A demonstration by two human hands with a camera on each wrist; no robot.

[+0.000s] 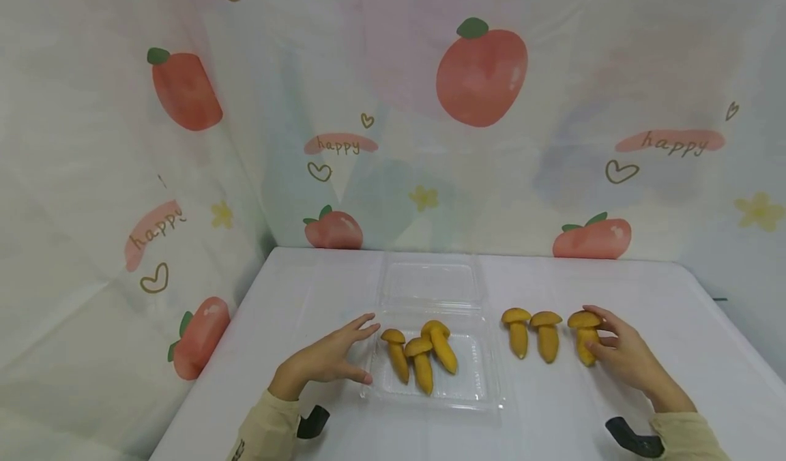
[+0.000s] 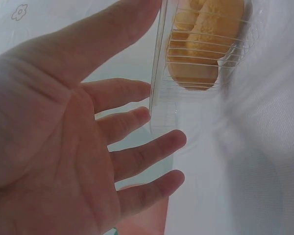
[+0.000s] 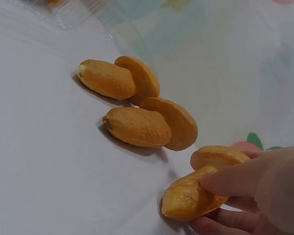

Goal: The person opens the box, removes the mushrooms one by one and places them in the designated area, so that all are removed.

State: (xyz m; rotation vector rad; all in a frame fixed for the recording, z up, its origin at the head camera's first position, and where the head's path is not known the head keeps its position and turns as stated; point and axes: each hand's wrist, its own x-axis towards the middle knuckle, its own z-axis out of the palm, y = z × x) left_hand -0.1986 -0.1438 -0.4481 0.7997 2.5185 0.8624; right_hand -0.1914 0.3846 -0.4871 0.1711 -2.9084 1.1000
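Three yellow-brown mushrooms lie in a clear plastic clamshell box (image 1: 473, 379), whose lid (image 1: 430, 280) is folded back behind it. At the box's left side is my left hand (image 1: 328, 359), fingers spread and nearly straight, holding nothing; in the left wrist view the fingertips come up to the box wall (image 2: 159, 73). My right hand (image 1: 629, 352) pinches the rightmost mushroom (image 1: 585, 335) between thumb and fingers, its stem tip close to the table. Two loose mushrooms, one (image 1: 516, 331) and another (image 1: 546, 335), lie side by side between the box and that hand.
A white-covered table (image 1: 540, 420) carries everything. A patterned cloth (image 1: 393, 106) hangs along the back, and another stretch of it stands at the left. Black straps show at both wrists.
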